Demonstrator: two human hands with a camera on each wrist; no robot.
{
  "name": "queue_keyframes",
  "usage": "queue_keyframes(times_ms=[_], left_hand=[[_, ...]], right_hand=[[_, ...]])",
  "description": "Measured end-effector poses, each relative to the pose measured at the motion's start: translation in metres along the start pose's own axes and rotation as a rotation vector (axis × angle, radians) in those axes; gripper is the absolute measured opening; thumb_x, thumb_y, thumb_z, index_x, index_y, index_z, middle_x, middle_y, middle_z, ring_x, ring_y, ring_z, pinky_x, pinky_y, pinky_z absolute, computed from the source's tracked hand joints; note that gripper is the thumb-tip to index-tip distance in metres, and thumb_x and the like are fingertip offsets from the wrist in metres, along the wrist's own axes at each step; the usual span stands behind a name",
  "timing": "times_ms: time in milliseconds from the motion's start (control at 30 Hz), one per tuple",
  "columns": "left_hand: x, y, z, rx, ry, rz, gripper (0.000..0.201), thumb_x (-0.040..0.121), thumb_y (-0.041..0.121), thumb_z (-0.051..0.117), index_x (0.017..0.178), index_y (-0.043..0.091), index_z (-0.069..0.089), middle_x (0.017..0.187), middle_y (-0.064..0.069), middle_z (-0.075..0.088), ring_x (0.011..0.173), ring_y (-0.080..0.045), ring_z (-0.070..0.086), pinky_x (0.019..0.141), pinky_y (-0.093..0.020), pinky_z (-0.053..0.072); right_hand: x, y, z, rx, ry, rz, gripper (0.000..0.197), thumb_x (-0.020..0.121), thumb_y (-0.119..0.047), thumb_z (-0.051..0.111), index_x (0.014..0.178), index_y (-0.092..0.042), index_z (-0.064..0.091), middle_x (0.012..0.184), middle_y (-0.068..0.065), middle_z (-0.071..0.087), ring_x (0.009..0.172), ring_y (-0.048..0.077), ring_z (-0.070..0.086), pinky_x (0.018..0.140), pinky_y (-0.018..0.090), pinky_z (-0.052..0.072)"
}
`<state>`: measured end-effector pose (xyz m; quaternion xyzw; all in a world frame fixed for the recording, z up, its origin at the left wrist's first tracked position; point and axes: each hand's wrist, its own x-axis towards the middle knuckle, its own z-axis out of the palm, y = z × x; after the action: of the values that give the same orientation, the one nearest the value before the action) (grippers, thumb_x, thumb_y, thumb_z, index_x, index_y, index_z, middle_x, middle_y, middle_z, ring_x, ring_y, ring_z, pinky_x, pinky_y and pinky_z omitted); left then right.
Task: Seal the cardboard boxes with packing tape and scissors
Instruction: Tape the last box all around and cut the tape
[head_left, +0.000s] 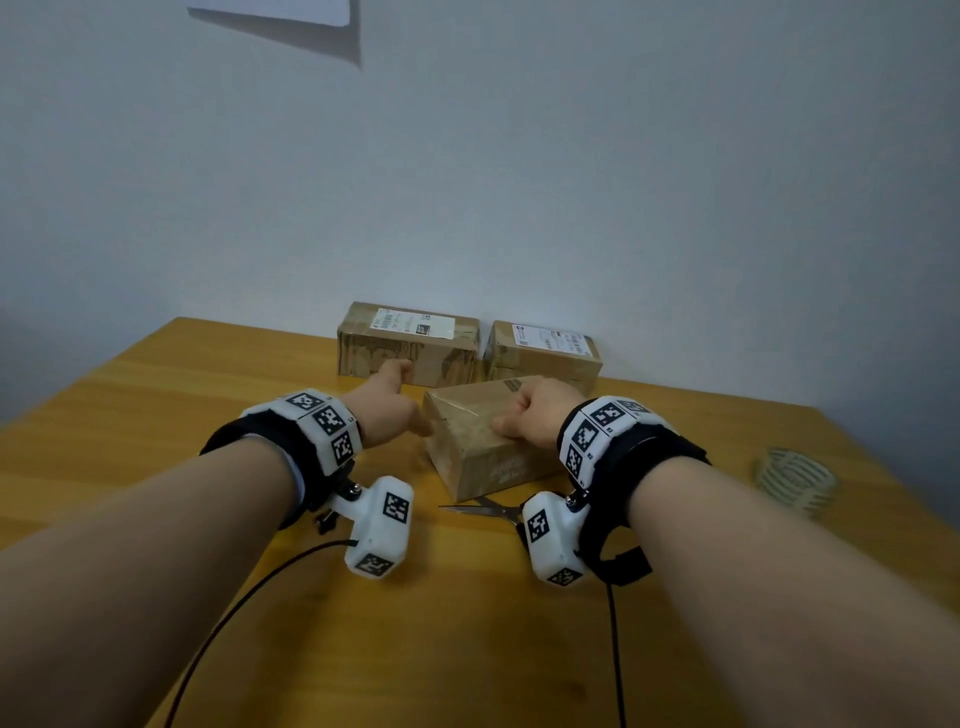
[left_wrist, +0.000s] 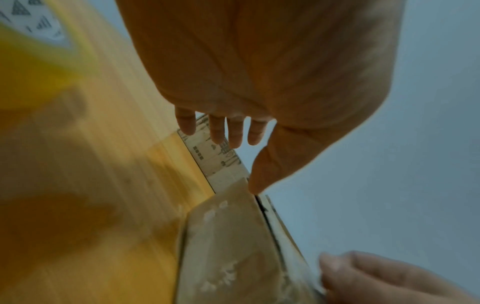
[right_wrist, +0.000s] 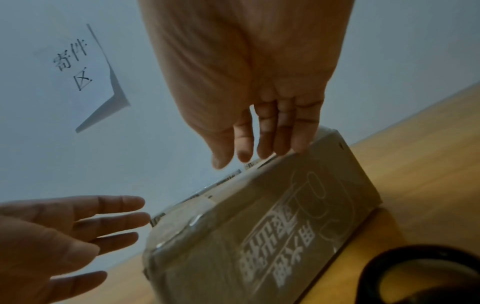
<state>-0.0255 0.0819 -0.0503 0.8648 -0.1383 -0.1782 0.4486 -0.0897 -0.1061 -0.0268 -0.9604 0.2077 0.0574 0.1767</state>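
A brown cardboard box (head_left: 478, 441) wrapped in clear tape lies at an angle on the wooden table (head_left: 156, 415), printed side (right_wrist: 280, 236) facing me. My right hand (head_left: 530, 415) grips its right top edge, fingers (right_wrist: 272, 133) curled over the far edge and thumb on top. Beside the box's left end my left hand (head_left: 395, 410) hangs with fingers (right_wrist: 103, 222) spread and straight, holding nothing; whether it touches the box I cannot tell. Scissors (head_left: 483, 508) lie in front of the box, their handles hidden under my right wrist. A roll of tape (head_left: 795, 478) sits at the far right.
Two more cardboard boxes with white labels (head_left: 408, 343) (head_left: 543, 351) stand side by side against the wall, just behind the near box. A paper sheet with writing (right_wrist: 75, 67) hangs on the wall. Black cables (head_left: 234, 613) trail from both wrists over the near table.
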Motion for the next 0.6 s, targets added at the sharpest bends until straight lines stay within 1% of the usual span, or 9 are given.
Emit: queue_keyframes(times_ms=[100, 167, 233, 300, 367, 433, 467, 533, 600], left_hand=[[0.003, 0.006, 0.010, -0.052, -0.048, -0.059, 0.106, 0.071, 0.030, 0.082, 0.152, 0.023, 0.014, 0.155, -0.007, 0.027, 0.139, -0.029, 0.032, 0.113, -0.042, 0.028], [0.005, 0.008, 0.016, -0.033, -0.041, -0.103, 0.110, 0.066, 0.038, 0.083, 0.151, 0.020, 0.016, 0.152, -0.009, 0.034, 0.135, -0.030, 0.038, 0.111, -0.044, 0.032], [0.007, 0.008, 0.021, 0.013, -0.011, -0.134, 0.106, 0.068, 0.038, 0.082, 0.150, 0.016, 0.019, 0.147, -0.009, 0.039, 0.130, -0.029, 0.042, 0.107, -0.041, 0.038], [0.009, 0.008, 0.023, 0.026, 0.013, -0.164, 0.103, 0.067, 0.036, 0.085, 0.148, 0.015, 0.026, 0.143, -0.008, 0.042, 0.128, -0.028, 0.044, 0.106, -0.040, 0.039], [0.010, 0.006, 0.021, -0.057, -0.001, -0.204, 0.096, 0.063, 0.030, 0.087, 0.143, 0.019, 0.035, 0.137, -0.007, 0.047, 0.124, -0.028, 0.046, 0.106, -0.043, 0.040], [0.013, 0.003, 0.018, -0.171, -0.009, -0.233, 0.085, 0.060, 0.024, 0.088, 0.134, 0.021, 0.046, 0.129, -0.007, 0.053, 0.118, -0.028, 0.051, 0.104, -0.045, 0.043], [0.016, 0.001, 0.016, -0.222, -0.005, -0.239, 0.080, 0.057, 0.021, 0.088, 0.128, 0.021, 0.050, 0.126, -0.007, 0.056, 0.116, -0.029, 0.053, 0.102, -0.045, 0.045], [0.023, -0.003, 0.015, -0.283, 0.002, -0.240, 0.072, 0.052, 0.019, 0.086, 0.117, 0.022, 0.057, 0.122, -0.008, 0.059, 0.112, -0.029, 0.056, 0.100, -0.044, 0.047], [0.023, -0.002, 0.014, -0.303, 0.006, -0.223, 0.061, 0.060, 0.013, 0.083, 0.115, 0.019, 0.058, 0.121, -0.011, 0.060, 0.110, -0.029, 0.057, 0.099, -0.044, 0.048]], right_hand=[[0.006, -0.003, 0.006, 0.047, -0.039, -0.059, 0.023, 0.083, -0.038, 0.072, 0.078, -0.022, 0.057, 0.080, 0.000, 0.058, 0.073, 0.016, 0.055, 0.071, 0.032, 0.051], [0.004, -0.008, 0.004, 0.046, -0.074, -0.087, 0.022, 0.085, -0.036, 0.072, 0.078, -0.022, 0.057, 0.083, -0.002, 0.058, 0.074, 0.014, 0.053, 0.068, 0.028, 0.048], [0.004, -0.010, 0.003, 0.051, -0.103, -0.101, 0.024, 0.087, -0.033, 0.071, 0.075, -0.020, 0.054, 0.080, -0.002, 0.054, 0.072, 0.013, 0.049, 0.062, 0.023, 0.042], [0.006, -0.010, 0.005, 0.086, -0.114, -0.088, 0.029, 0.087, -0.032, 0.071, 0.068, -0.021, 0.053, 0.074, -0.003, 0.052, 0.068, 0.012, 0.048, 0.061, 0.023, 0.041], [0.010, -0.010, 0.007, 0.119, -0.120, -0.070, 0.035, 0.084, -0.036, 0.074, 0.062, -0.022, 0.051, 0.068, -0.003, 0.051, 0.066, 0.013, 0.049, 0.061, 0.026, 0.042], [0.011, -0.012, 0.006, 0.113, -0.141, -0.062, 0.037, 0.083, -0.038, 0.076, 0.061, -0.022, 0.050, 0.066, -0.003, 0.050, 0.065, 0.014, 0.049, 0.062, 0.027, 0.042], [0.011, -0.013, 0.005, 0.097, -0.152, -0.059, 0.035, 0.084, -0.039, 0.075, 0.064, -0.021, 0.052, 0.068, -0.003, 0.052, 0.067, 0.014, 0.050, 0.063, 0.026, 0.042], [0.012, -0.016, 0.002, 0.053, -0.178, -0.054, 0.028, 0.085, -0.040, 0.074, 0.081, -0.016, 0.058, 0.081, 0.001, 0.057, 0.076, 0.016, 0.053, 0.068, 0.026, 0.045], [0.013, -0.021, 0.000, -0.032, -0.196, -0.039, 0.037, 0.086, -0.047, 0.070, 0.100, -0.014, 0.059, 0.099, 0.005, 0.061, 0.089, 0.020, 0.057, 0.080, 0.031, 0.047]])
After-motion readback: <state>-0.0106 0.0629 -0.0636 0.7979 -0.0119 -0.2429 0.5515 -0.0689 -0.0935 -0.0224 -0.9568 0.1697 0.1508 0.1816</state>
